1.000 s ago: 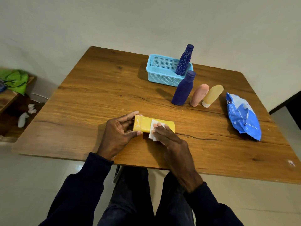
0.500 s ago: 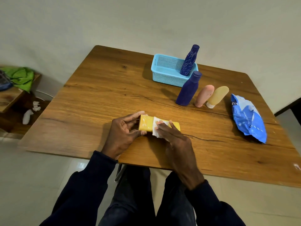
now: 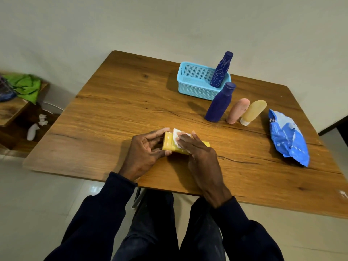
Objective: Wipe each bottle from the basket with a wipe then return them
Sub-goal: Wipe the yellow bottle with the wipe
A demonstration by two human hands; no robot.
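Since 1 second ago our right hand (image 3: 197,149) has slid the white wipe (image 3: 177,135) leftward along the yellow bottle (image 3: 168,143), from its middle to near its left end. That bottle lies on its side on the wooden table (image 3: 122,102), close to the near edge. Our left hand (image 3: 145,149) grips its left end, thumb on the near side and fingers curled over the far side. Our right hand lies flat on top, fingers straight and held together, pressing the wipe onto the bottle.

At the far right stands the light blue basket (image 3: 194,78), with 1 patterned blue bottle (image 3: 221,69) leaning in its right corner. Just in front of it, 3 bottles stand in a row: a dark blue bottle (image 3: 219,104), a pink bottle (image 3: 237,111) and a pale yellow tube (image 3: 253,112). Right of them lies the blue wipe packet (image 3: 288,136). Beyond the table's left edge, a green cloth (image 3: 26,86) sits on a low shelf.
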